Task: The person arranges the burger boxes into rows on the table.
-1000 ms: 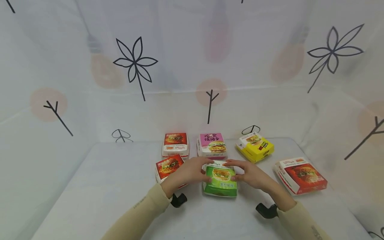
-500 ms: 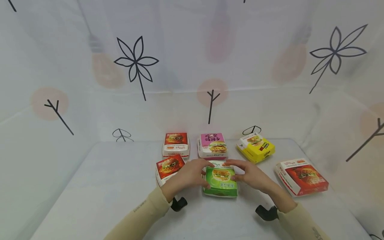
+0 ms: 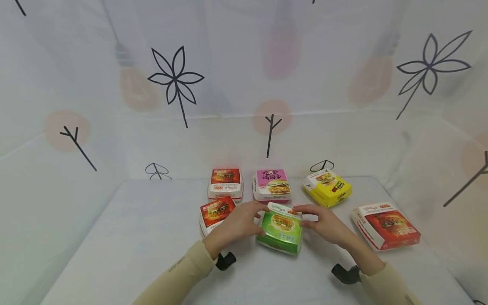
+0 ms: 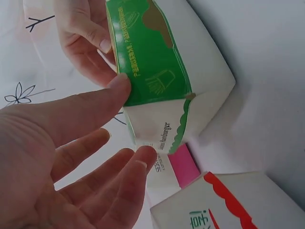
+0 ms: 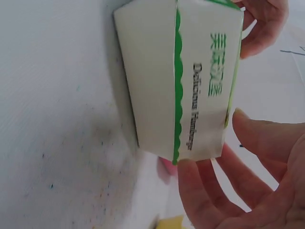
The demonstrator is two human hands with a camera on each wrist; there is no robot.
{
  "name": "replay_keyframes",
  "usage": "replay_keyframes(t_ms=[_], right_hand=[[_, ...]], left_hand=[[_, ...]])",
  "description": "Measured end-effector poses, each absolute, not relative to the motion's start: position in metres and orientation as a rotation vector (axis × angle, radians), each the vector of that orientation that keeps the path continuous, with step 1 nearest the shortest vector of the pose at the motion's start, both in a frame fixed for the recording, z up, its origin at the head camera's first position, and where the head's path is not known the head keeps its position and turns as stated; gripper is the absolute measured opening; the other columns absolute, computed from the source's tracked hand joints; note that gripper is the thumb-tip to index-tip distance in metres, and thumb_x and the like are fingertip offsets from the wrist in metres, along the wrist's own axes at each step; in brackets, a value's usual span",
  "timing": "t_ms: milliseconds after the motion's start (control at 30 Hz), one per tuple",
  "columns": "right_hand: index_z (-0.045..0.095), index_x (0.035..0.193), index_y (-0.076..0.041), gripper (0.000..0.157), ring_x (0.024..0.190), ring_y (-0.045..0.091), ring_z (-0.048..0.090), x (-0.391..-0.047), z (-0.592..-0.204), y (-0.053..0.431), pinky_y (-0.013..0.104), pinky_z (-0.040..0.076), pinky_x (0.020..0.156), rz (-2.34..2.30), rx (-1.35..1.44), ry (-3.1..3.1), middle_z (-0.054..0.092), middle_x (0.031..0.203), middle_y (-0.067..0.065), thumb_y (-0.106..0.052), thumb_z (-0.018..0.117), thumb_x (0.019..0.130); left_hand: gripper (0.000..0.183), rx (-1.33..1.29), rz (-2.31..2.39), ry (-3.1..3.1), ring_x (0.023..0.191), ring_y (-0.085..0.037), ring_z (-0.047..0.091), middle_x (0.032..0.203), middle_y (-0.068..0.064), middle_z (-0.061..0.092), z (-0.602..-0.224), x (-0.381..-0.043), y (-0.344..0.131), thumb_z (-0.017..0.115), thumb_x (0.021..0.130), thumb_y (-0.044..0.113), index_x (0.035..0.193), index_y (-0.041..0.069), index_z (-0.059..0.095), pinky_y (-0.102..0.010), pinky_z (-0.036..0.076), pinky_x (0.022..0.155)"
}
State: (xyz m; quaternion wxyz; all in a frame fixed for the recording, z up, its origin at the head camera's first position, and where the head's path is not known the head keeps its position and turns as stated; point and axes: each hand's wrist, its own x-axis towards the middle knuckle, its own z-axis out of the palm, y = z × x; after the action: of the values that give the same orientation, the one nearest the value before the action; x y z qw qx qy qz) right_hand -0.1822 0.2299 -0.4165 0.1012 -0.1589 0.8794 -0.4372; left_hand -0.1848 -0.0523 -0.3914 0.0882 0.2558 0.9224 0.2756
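A green-and-white burger box (image 3: 282,231) lies at the front middle of the table, turned askew, with my hands on either side. In the left wrist view, the thumb of my left hand (image 4: 81,143) touches a lid corner of the box (image 4: 157,52), and a fingertip meets its white side. My right hand (image 3: 324,224) is at the far right corner. In the right wrist view its fingertips (image 5: 188,171) touch the box (image 5: 200,90) low at one end, while the thumb stays near the lid edge. Neither hand's fingers wrap round the box.
Behind stand a red burger box (image 3: 225,184), a pink one (image 3: 272,185) and a yellow one (image 3: 328,187). Another red box (image 3: 216,212) is close by my left hand, and a larger red box (image 3: 386,225) lies at right. A patterned cloth (image 3: 213,144) hangs behind the table.
The green box has turned clockwise, its near right corner now pointing towards me. My right hand has shifted slightly to the right, with its thumb drawn back from the lid's front.
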Motion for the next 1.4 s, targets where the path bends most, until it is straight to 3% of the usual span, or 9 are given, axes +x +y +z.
replay_keyframes(t_ms=[300, 500, 700, 800, 1033, 1200, 1400], right_hand=[[0.067, 0.126, -0.009, 0.032, 0.108, 0.028, 0.061, -0.174, -0.415, 0.239, 0.046, 0.054, 0.089, -1.251, -0.434, 2.672, 0.068, 0.119, 0.008, -0.006, 0.067, 0.094], [0.066, 0.127, -0.008, 0.038, 0.103, 0.027, 0.060, -0.174, -0.417, 0.243, 0.039, 0.056, 0.082, -1.264, -0.392, 2.638, 0.068, 0.114, 0.007, -0.010, 0.074, 0.089], [0.062, 0.133, -0.009, 0.051, 0.116, 0.037, 0.056, -0.175, -0.421, 0.248, 0.048, 0.053, 0.092, -1.282, -0.451, 2.623, 0.057, 0.136, 0.017, -0.018, 0.079, 0.086], [0.057, 0.139, -0.009, 0.061, 0.130, 0.043, 0.045, -0.176, -0.424, 0.250, 0.053, 0.048, 0.098, -1.292, -0.531, 2.606, 0.045, 0.149, 0.020, -0.023, 0.080, 0.085], [0.047, 0.149, -0.013, 0.075, 0.142, 0.048, 0.026, -0.178, -0.427, 0.248, 0.065, 0.036, 0.104, -1.253, -0.690, 2.541, 0.024, 0.162, 0.017, -0.026, 0.080, 0.084], [0.045, 0.150, -0.011, 0.077, 0.142, 0.050, 0.026, -0.176, -0.426, 0.250, 0.068, 0.033, 0.104, -1.208, -0.742, 2.525, 0.023, 0.162, 0.019, -0.029, 0.080, 0.084], [0.052, 0.145, -0.010, 0.072, 0.137, 0.050, 0.036, -0.177, -0.423, 0.250, 0.064, 0.040, 0.101, -1.131, -0.762, 2.620, 0.034, 0.156, 0.021, -0.033, 0.081, 0.083]], left_hand=[[0.032, 0.755, 0.757, 2.850, 0.080, -0.006, 0.056, 0.098, 0.009, 0.066, -0.391, -0.189, -0.051, 0.082, 0.083, 0.017, 0.114, 0.020, 0.071, -0.022, 0.047, 0.065], [0.029, 0.768, 0.811, 2.840, 0.088, -0.010, 0.062, 0.104, 0.008, 0.069, -0.392, -0.189, -0.050, 0.081, 0.085, 0.017, 0.113, 0.019, 0.073, -0.024, 0.050, 0.073], [0.050, 0.867, 0.783, 2.777, 0.111, -0.016, 0.060, 0.121, 0.006, 0.066, -0.394, -0.189, -0.051, 0.087, 0.078, 0.032, 0.123, 0.019, 0.068, -0.033, 0.050, 0.092], [0.061, 0.876, 0.729, 2.763, 0.119, -0.015, 0.056, 0.132, 0.005, 0.060, -0.395, -0.189, -0.049, 0.089, 0.073, 0.041, 0.127, 0.021, 0.066, -0.035, 0.047, 0.100], [0.068, 0.863, 0.638, 2.764, 0.124, -0.017, 0.053, 0.142, 0.002, 0.052, -0.399, -0.189, -0.043, 0.088, 0.072, 0.046, 0.131, 0.024, 0.063, -0.039, 0.046, 0.101], [0.066, 0.879, 0.606, 2.770, 0.127, -0.018, 0.051, 0.147, 0.002, 0.048, -0.403, -0.188, -0.039, 0.087, 0.075, 0.043, 0.133, 0.024, 0.062, -0.039, 0.047, 0.100], [0.064, 0.827, 0.633, 2.832, 0.130, -0.019, 0.051, 0.149, 0.003, 0.047, -0.401, -0.187, -0.042, 0.087, 0.077, 0.037, 0.135, 0.025, 0.061, -0.039, 0.048, 0.099]])
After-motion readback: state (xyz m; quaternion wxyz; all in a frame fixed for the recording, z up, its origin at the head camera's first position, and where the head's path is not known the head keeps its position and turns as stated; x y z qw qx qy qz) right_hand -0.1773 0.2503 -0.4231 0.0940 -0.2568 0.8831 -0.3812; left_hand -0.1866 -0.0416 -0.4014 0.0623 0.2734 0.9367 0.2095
